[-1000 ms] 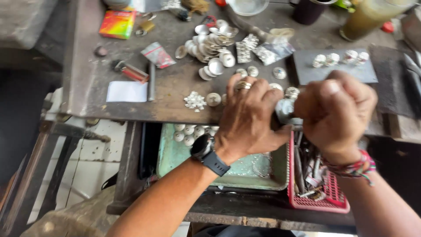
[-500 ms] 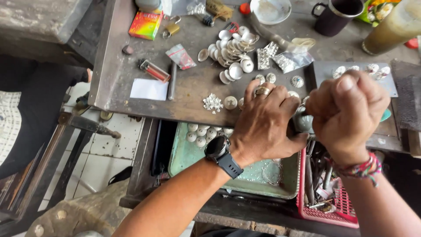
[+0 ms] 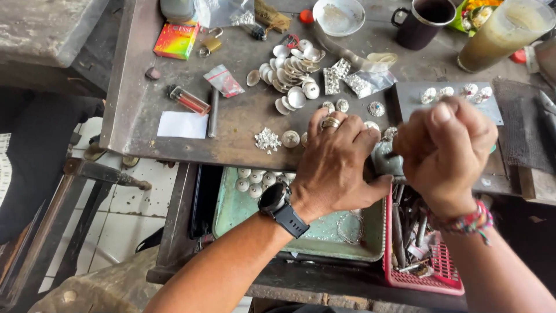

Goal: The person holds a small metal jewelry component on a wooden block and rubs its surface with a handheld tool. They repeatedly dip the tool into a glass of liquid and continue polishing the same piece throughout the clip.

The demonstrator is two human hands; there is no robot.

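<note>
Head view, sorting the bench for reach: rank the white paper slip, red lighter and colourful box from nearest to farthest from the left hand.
From the left hand:
1. White paper slip, to its left.
2. Red lighter, just beyond the slip.
3. Colourful box, at the far left corner.

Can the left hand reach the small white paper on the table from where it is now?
Probably yes. The left hand rests at the table's front edge, and the white paper lies flat nearby, with only a thin metal rod beside it.
</note>
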